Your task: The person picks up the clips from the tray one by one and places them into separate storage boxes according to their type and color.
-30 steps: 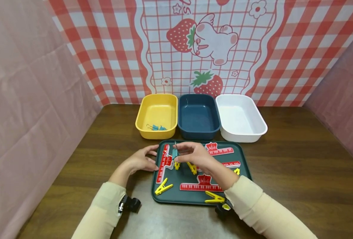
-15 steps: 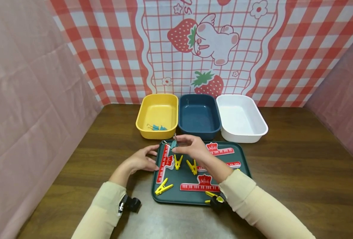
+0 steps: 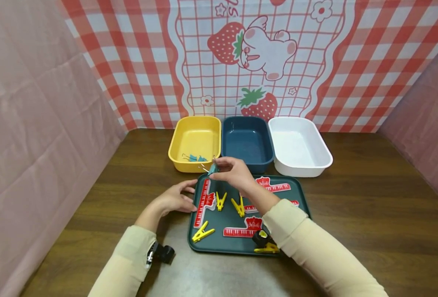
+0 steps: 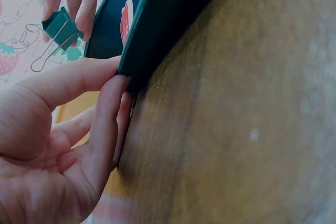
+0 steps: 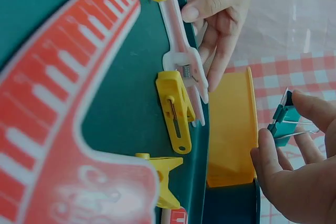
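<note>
My right hand (image 3: pixel 237 176) pinches a teal binder clip (image 3: pixel 213 169) by its body, above the far left edge of the dark green tray (image 3: pixel 226 246). The clip's wire handles stick out, plain to see in the right wrist view beside the fingers (image 5: pixel 270 156). At the tray's left rim, my left hand (image 3: pixel 175 199) holds the edge between thumb and fingers, as the left wrist view shows. On the tray lie red piano-keyboard clips (image 3: pixel 204 204) and yellow clothespins (image 3: pixel 221 201). The right forearm covers part of the tray's right side.
Behind the tray stand a yellow bin (image 3: pixel 194 167) with teal binder clips (image 3: pixel 193 158) inside, a navy bin (image 3: pixel 246 168) and a white bin (image 3: pixel 303 171), side by side. A checked strawberry cloth (image 3: pixel 148 82) hangs behind the wooden table (image 3: pixel 129 165).
My right hand has lifted the binder clip from over the tray's left part and carried it away from me, toward the yellow bin. The left hand stays at the tray's rim.
</note>
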Tool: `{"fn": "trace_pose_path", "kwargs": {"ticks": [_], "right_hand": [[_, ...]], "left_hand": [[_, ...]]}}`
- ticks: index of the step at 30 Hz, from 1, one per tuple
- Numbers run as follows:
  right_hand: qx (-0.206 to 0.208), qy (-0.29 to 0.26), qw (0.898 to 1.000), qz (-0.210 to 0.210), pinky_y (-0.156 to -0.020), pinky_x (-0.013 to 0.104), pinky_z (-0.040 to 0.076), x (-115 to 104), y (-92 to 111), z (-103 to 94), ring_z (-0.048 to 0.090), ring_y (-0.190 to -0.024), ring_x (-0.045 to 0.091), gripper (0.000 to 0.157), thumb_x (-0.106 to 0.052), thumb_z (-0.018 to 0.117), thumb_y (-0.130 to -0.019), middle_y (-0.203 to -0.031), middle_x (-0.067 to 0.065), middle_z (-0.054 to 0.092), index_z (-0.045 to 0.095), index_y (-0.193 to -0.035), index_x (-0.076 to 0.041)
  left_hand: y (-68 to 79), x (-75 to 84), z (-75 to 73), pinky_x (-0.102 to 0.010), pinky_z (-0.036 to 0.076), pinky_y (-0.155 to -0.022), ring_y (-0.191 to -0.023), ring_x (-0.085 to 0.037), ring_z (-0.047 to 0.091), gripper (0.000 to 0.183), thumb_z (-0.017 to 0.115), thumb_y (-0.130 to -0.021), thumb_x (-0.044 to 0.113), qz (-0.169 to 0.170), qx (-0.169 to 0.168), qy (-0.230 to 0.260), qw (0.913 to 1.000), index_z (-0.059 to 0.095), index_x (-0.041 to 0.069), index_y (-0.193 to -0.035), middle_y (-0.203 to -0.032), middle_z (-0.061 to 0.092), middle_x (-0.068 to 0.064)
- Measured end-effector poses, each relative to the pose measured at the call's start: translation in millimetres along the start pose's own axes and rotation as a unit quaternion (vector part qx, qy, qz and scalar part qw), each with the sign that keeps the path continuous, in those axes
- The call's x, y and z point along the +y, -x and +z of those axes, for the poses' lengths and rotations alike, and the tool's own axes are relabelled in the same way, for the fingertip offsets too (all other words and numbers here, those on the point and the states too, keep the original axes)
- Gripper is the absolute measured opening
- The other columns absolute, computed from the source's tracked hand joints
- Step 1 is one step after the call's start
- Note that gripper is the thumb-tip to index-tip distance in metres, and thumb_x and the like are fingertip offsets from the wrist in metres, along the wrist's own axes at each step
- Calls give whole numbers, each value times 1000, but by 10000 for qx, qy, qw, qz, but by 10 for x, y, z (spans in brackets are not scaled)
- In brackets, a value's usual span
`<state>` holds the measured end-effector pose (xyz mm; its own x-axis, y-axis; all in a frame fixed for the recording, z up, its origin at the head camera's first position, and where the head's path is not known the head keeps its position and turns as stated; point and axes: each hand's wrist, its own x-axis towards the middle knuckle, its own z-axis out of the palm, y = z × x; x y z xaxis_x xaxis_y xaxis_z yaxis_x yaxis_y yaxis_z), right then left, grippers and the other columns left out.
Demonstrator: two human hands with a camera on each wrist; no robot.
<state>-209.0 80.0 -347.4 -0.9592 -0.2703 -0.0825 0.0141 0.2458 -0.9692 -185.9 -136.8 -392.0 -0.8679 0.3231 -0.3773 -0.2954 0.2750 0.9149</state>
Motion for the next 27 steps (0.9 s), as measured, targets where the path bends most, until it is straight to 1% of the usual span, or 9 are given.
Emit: {"fn": "trace_pose_path", "kwargs": {"ticks": [6, 12, 21, 27], "right_hand": [[122, -85, 9999, 21, -94, 38, 46, -29, -90, 16, 54, -111, 20, 49, -8, 74, -79, -123, 2, 58, 58, -126, -7], [393, -34, 9992, -1, -92, 37, 48, -53, -216, 25, 54, -111, 21, 48, -10, 75, -79, -124, 2, 58, 59, -124, -9], [916, 157, 9957, 45, -85, 33, 50, -100, -361, 62, 54, -104, 22, 49, -15, 78, -75, -118, 6, 59, 62, -121, -12], [1138, 251, 9932, 20, -83, 32, 52, -154, -424, 90, 54, -102, 22, 48, -15, 79, -74, -117, 5, 60, 62, -119, -10]], "left_hand": [[-9, -7, 2, -36, 56, -74, -92, -25, 58, 85, 69, -71, -15, -36, 32, 11, 10000, 32, 10, -144, -129, 39, -19], [-15, -2, 9, -36, 56, -74, -92, -25, 58, 85, 70, -71, -15, -77, 70, -59, 9999, 33, 11, -144, -129, 40, -18], [-1, 12, 25, -36, 56, -73, -91, -24, 58, 84, 69, -72, -15, -169, 134, -99, 9997, 34, 13, -144, -128, 41, -17], [1, 20, 21, -36, 56, -73, -91, -24, 59, 84, 69, -72, -16, -158, 131, -76, 9998, 34, 12, -143, -128, 41, -17]]}}
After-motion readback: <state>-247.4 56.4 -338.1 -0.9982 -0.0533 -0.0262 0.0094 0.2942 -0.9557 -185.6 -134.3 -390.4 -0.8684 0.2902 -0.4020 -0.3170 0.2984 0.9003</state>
